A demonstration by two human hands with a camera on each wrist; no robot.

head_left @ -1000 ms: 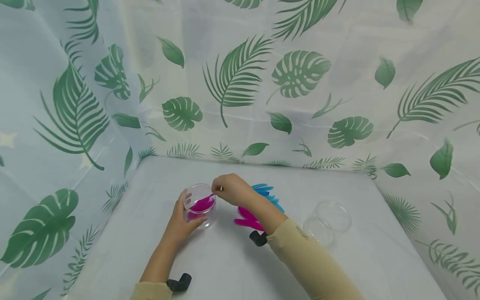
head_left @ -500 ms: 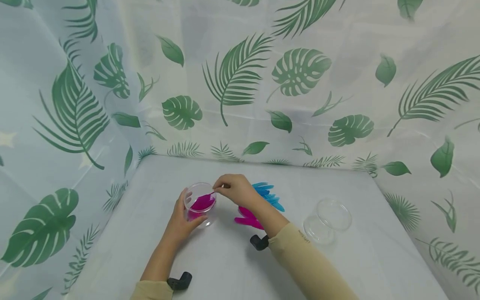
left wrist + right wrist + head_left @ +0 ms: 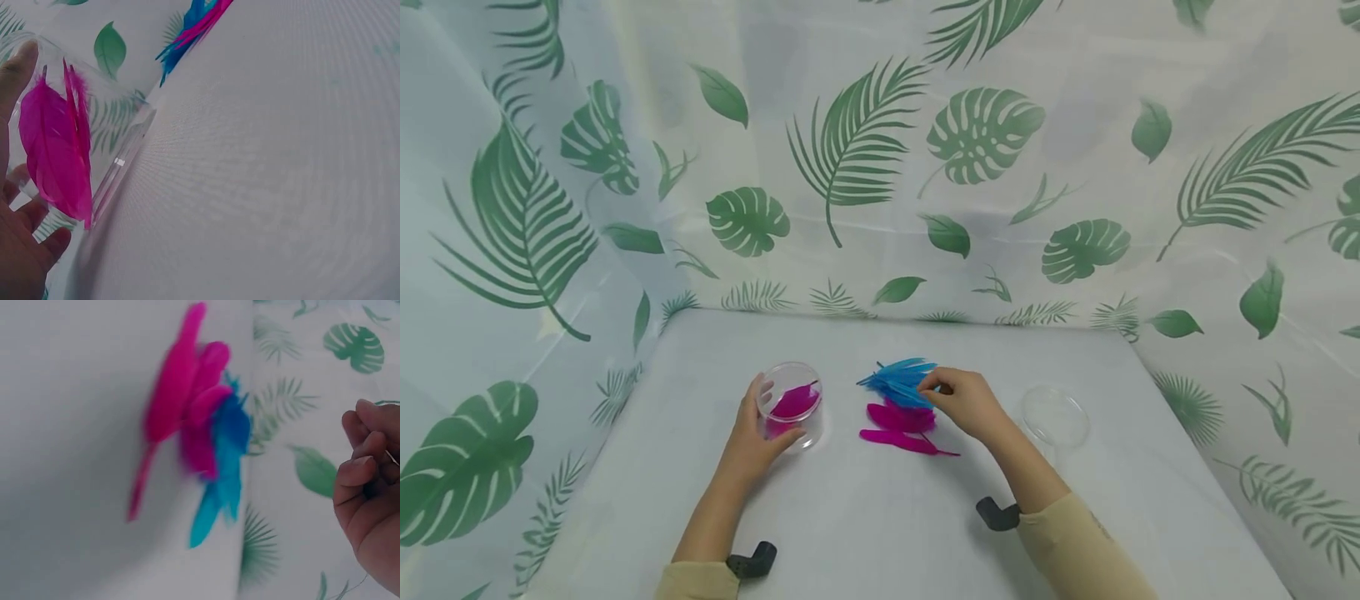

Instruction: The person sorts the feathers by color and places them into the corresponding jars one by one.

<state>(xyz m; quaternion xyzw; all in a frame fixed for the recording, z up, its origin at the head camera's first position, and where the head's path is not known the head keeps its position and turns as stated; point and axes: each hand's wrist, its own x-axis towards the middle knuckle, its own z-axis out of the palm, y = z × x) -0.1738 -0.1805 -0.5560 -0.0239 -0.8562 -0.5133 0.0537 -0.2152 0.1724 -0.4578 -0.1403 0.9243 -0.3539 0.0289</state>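
Observation:
A clear round jar (image 3: 816, 432) stands on the table with magenta feathers (image 3: 56, 147) inside. My left hand (image 3: 752, 437) grips its side, thumb at the front and fingers round the back. To the right of the jar lie several blue feathers (image 3: 897, 383), with magenta feathers (image 3: 901, 417) in front of them. Close by the right end of this pile is my right hand (image 3: 962, 403), its fingers loosely bent. In the right wrist view that hand shows nothing between thumb and fingertips; the pile is blurred there.
A clear round lid (image 3: 1056, 417) lies on the white table (image 3: 865, 525) to the right of my right hand. Leaf-printed sheeting (image 3: 985, 208) rises behind the table and along its left and right sides.
My right hand has let go of the magenta feather, now in the jar, and moved right to the pile. My left hand still grips the jar. The head view has shifted slightly.

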